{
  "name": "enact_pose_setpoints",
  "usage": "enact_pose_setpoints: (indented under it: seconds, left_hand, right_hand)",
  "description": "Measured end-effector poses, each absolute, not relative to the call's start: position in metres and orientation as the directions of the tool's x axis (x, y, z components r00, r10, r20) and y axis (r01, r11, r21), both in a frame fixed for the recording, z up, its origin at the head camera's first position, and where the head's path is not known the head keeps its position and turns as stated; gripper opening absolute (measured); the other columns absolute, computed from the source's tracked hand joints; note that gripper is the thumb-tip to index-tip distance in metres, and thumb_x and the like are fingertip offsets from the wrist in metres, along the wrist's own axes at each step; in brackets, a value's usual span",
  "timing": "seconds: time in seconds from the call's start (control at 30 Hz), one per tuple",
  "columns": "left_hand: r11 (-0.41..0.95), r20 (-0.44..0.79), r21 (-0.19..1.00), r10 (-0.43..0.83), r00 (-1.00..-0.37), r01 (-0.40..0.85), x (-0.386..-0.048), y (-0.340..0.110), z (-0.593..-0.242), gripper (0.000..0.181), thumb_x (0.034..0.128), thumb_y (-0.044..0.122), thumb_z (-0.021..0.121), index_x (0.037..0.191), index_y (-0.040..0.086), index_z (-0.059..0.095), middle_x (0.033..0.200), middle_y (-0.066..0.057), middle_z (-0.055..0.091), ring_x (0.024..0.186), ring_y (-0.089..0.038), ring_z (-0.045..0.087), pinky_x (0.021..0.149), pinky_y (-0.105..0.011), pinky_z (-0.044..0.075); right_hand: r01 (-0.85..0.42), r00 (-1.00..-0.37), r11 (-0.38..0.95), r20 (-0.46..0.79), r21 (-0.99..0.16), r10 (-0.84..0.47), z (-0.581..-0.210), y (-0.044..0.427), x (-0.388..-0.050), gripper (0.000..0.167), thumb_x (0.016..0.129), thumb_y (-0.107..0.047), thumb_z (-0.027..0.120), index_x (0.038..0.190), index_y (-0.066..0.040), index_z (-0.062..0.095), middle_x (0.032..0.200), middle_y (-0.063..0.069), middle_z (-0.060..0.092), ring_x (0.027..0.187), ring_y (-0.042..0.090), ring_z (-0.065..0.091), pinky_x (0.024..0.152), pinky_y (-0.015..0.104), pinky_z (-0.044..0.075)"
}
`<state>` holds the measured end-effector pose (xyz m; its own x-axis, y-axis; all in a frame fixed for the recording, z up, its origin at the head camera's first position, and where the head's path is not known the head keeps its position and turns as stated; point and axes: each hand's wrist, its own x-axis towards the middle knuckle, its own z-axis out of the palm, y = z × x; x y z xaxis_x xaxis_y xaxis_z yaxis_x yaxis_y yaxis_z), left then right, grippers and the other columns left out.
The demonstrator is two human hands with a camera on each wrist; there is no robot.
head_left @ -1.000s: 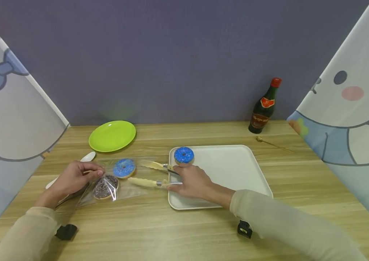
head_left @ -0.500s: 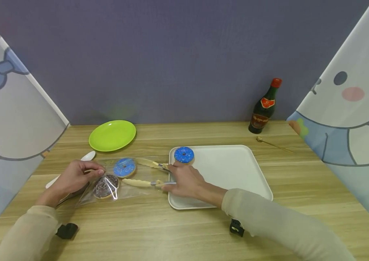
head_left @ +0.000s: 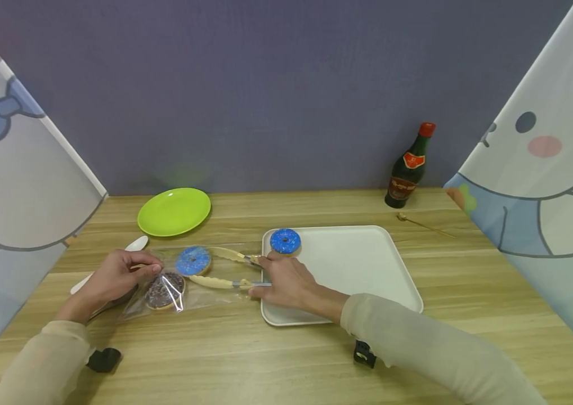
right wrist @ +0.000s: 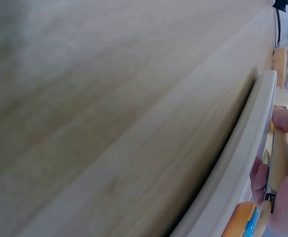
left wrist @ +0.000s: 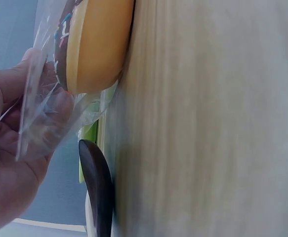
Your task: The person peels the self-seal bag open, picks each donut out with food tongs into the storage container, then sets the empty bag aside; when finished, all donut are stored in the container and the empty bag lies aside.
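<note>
With thumb and fingers my left hand (head_left: 121, 277) pinches the edge of a clear plastic bag (head_left: 210, 295) lying on the table. Inside the bag are a chocolate donut (head_left: 165, 290) with sprinkles, near that hand, and a blue donut (head_left: 193, 260) behind it. My right hand (head_left: 286, 279) grips a pair of tongs (head_left: 218, 282) with cream tips, spread apart and pointing left. The tips lie at the bag, one just in front of the blue donut and one behind its right side. Another blue donut (head_left: 285, 241) sits on the white tray (head_left: 357, 270), beyond the right hand.
A green plate (head_left: 175, 211) stands at the back left. Beside the left hand lie a white spoon (head_left: 137, 243) and a dark utensil (left wrist: 97, 185), partly hidden. A bottle (head_left: 408, 169) stands at the back right, with a thin gold spoon (head_left: 424, 226) before it.
My right hand has moved left with the tongs, bringing their tips up to the bagged blue donut. The left hand has stayed in place on the bag.
</note>
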<state>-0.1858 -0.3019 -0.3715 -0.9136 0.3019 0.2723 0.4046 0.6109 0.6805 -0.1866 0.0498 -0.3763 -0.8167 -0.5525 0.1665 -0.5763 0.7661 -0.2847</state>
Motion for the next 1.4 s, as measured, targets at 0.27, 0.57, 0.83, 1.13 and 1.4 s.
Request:
enact_pose_setpoints:
  seconds: [0.27,0.57,0.83,1.13,1.4]
  left_hand:
    - [0.608,0.26,0.695,0.287,-0.922,0.385,-0.186,-0.305,-0.372,0.006,0.086,0.003,0.069,0.087,-0.003,0.072,0.082,-0.006,0.068,0.078,0.002,0.056,0.064,-0.015,0.049]
    - [0.601,0.286,0.687,0.292,-0.913,0.408,-0.187,-0.308,-0.373,0.005,0.0856,-0.001,0.068,0.087,-0.005,0.071,0.08,-0.004,0.068,0.077,0.004,0.057,0.063,-0.013,0.048]
    - [0.619,0.266,0.682,0.287,-0.92,0.39,-0.185,-0.31,-0.372,0.006,0.0862,0.002,0.068,0.088,-0.003,0.072,0.081,-0.002,0.069,0.078,0.004,0.056,0.063,-0.014,0.048]
    - [0.618,0.275,0.678,0.289,-0.917,0.398,-0.185,-0.309,-0.372,0.006,0.0863,0.002,0.068,0.088,-0.002,0.072,0.081,-0.003,0.069,0.077,0.003,0.057,0.062,-0.014,0.049]
    - [0.627,0.274,0.673,0.282,-0.919,0.393,-0.184,-0.308,-0.372,0.006,0.086,0.003,0.069,0.088,-0.003,0.072,0.082,-0.004,0.069,0.079,0.004,0.056,0.063,-0.013,0.049]
  right_hand:
    - [-0.597,-0.802,0.75,0.209,-0.285,-0.56,-0.379,0.053,-0.186,0.059,0.078,-0.049,0.072,0.12,-0.008,0.063,0.103,0.002,0.062,0.071,0.017,0.059,0.053,0.029,0.05]
    - [-0.61,-0.793,0.732,0.238,-0.304,-0.562,-0.379,0.061,-0.182,0.053,0.079,-0.047,0.072,0.116,-0.01,0.065,0.103,0.0,0.062,0.069,0.017,0.059,0.056,0.032,0.05]
    - [-0.63,-0.776,0.718,0.271,-0.297,-0.569,-0.377,0.073,-0.174,0.048,0.078,-0.045,0.073,0.111,-0.01,0.067,0.103,0.0,0.062,0.075,0.018,0.061,0.058,0.034,0.051]
    - [-0.672,-0.737,0.69,0.342,-0.269,-0.583,-0.38,0.097,-0.162,0.05,0.076,-0.044,0.074,0.111,-0.008,0.068,0.095,-0.002,0.062,0.075,0.011,0.057,0.06,0.029,0.05]
    - [-0.656,-0.754,0.668,0.351,-0.353,-0.555,-0.382,0.124,-0.153,0.053,0.076,-0.04,0.076,0.115,-0.006,0.066,0.097,-0.002,0.063,0.075,0.012,0.058,0.063,0.027,0.049]
